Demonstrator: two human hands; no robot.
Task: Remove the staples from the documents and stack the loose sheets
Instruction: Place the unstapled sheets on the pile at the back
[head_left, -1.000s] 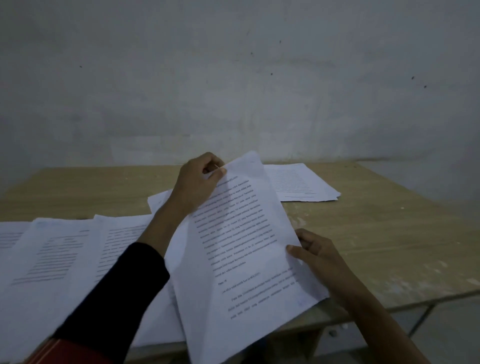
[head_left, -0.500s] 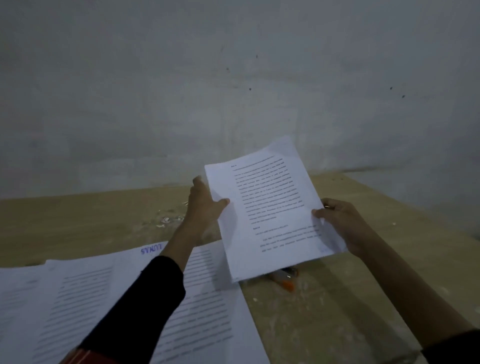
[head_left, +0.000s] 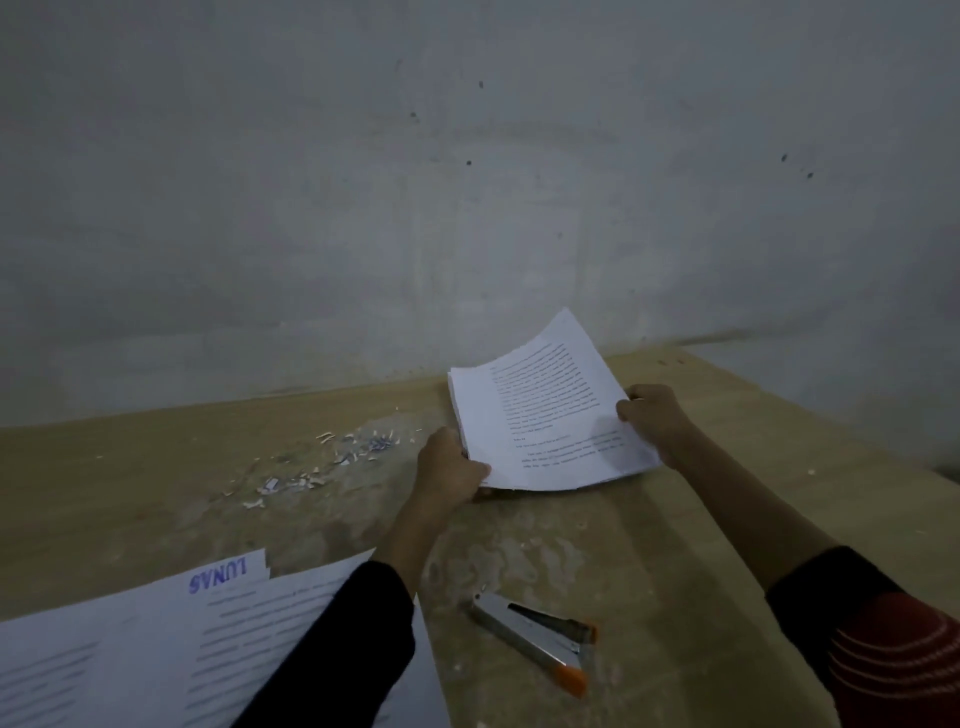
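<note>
Paper sheaf (head_left: 550, 410) lower, far corner upcurled.

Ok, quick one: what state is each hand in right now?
Left hand: grips the sheaf of printed sheets at its near left corner.
Right hand: grips the same sheaf at its right edge.

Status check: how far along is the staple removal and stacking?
Done: staple and paper scraps litter the table, so some staples look pulled. In hand: left hand and right hand grip the stack of sheets. Left: printed documents lie at the near edge, staples not discernible; the staple tool lies untouched.
</note>
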